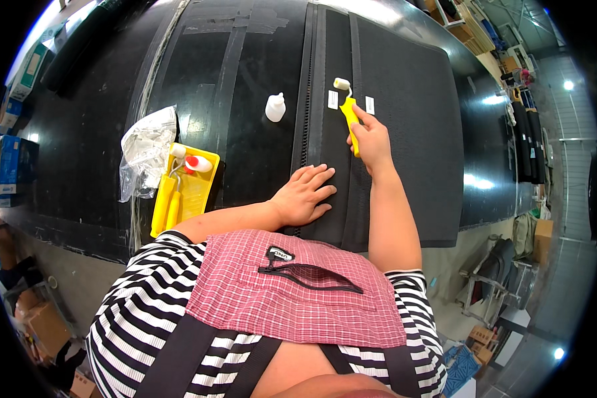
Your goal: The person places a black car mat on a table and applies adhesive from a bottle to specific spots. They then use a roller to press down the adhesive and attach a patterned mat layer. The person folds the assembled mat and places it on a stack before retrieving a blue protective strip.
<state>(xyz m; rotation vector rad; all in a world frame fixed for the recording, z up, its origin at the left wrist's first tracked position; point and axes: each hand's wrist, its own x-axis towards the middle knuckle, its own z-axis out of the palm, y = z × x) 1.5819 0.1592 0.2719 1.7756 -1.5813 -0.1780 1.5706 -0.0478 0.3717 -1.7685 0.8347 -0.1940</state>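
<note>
Our right hand [373, 141] is closed around the yellow handle of a small roller [347, 106], index finger stretched along the handle, the pale roller head pointing away from us and resting on the black fabric panel [404, 119]. The right forearm reaches straight forward over the panel's near edge. Our left hand [305, 196] lies flat and wide, fingers spread, palm pressing the same panel just beside its zipper strip [305, 99]; that forearm comes in from the left. 2 small white labels [333, 99] flank the roller. On the black worktop [79, 146] to the left stand a white bottle [275, 107] and a yellow tray [182, 189].
</note>
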